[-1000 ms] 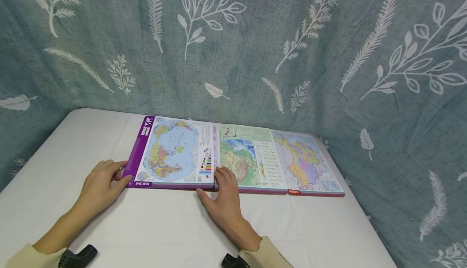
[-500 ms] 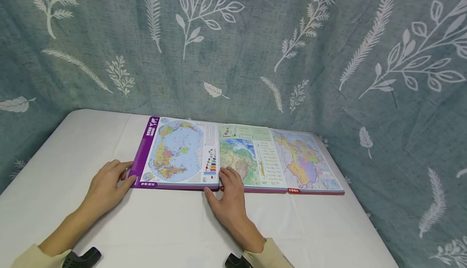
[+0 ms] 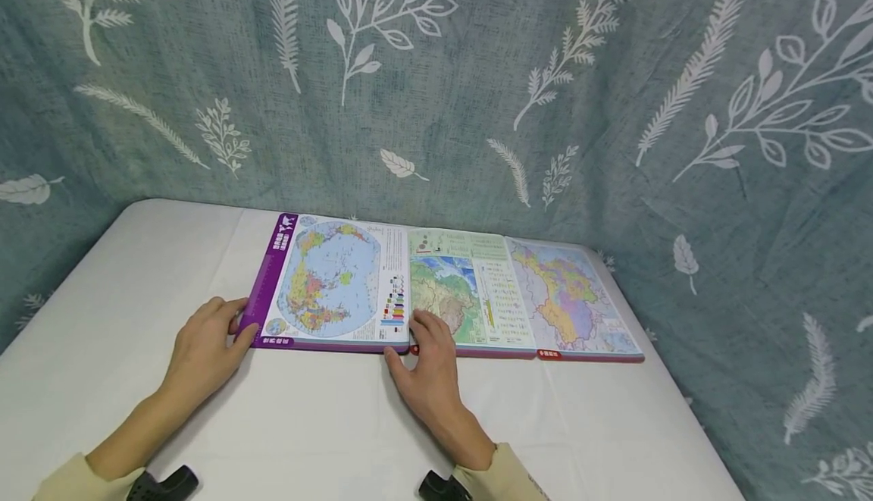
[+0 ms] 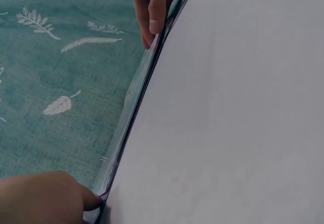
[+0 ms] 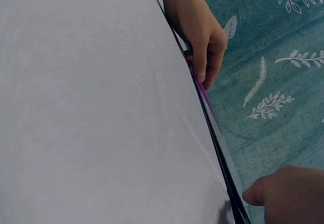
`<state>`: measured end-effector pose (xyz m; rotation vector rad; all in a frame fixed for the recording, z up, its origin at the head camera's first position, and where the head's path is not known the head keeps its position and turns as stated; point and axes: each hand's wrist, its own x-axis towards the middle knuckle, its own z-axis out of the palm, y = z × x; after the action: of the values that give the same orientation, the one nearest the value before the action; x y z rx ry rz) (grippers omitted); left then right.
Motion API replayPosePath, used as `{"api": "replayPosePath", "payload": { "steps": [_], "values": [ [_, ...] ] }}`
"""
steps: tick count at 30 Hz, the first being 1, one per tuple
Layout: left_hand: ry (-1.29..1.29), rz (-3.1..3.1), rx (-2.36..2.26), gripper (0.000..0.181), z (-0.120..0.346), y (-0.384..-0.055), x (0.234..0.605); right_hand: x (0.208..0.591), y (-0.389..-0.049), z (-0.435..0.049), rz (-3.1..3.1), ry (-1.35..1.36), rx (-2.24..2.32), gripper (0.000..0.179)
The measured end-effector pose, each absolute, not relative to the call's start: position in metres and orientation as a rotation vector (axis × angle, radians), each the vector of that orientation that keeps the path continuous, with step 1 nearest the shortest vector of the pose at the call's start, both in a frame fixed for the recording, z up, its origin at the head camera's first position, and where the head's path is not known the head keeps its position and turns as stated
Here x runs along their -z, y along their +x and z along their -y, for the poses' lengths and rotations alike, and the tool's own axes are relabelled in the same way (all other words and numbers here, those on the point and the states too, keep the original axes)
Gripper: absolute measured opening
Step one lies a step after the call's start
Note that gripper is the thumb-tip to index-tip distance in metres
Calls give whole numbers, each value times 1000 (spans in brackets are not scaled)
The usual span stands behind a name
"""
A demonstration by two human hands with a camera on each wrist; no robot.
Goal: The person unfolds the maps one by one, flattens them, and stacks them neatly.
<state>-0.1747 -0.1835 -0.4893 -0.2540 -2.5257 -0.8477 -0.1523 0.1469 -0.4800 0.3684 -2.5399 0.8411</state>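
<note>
A glossy world map (image 3: 330, 281) with a purple left border lies on the table, its right edge over a second map sheet (image 3: 450, 296). That sheet shows a green relief map and a coloured map (image 3: 566, 296) on two panels. My left hand (image 3: 204, 346) grips the world map's near left corner, thumb on the purple border. My right hand (image 3: 430, 376) holds its near right corner, thumb at the front edge and fingers over the right edge. In the right wrist view, the left hand (image 5: 202, 39) is at the purple edge. The left wrist view shows the right hand (image 4: 157, 11).
White cloth covers the table (image 3: 314, 410). Behind it hangs a green curtain (image 3: 436, 145) with white leaf prints, close to the maps' far edges. Black wrist devices (image 3: 167, 483) sit by both light sleeves (image 3: 89, 478).
The world map has slid slightly right over the other map sheet, both hands moving with it. Over the last half second, the hands and maps have hardly moved.
</note>
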Motion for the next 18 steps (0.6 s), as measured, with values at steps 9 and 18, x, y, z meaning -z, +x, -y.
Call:
{"api": "replayPosePath", "payload": {
  "steps": [9, 18],
  "values": [
    [-205, 2489, 859, 41, 176, -172, 491, 482, -152, -148, 2515, 345, -880, 47],
    [-230, 2480, 839, 33, 176, -172, 490, 478, -152, -145, 2445, 274, -1005, 43]
  ]
}}
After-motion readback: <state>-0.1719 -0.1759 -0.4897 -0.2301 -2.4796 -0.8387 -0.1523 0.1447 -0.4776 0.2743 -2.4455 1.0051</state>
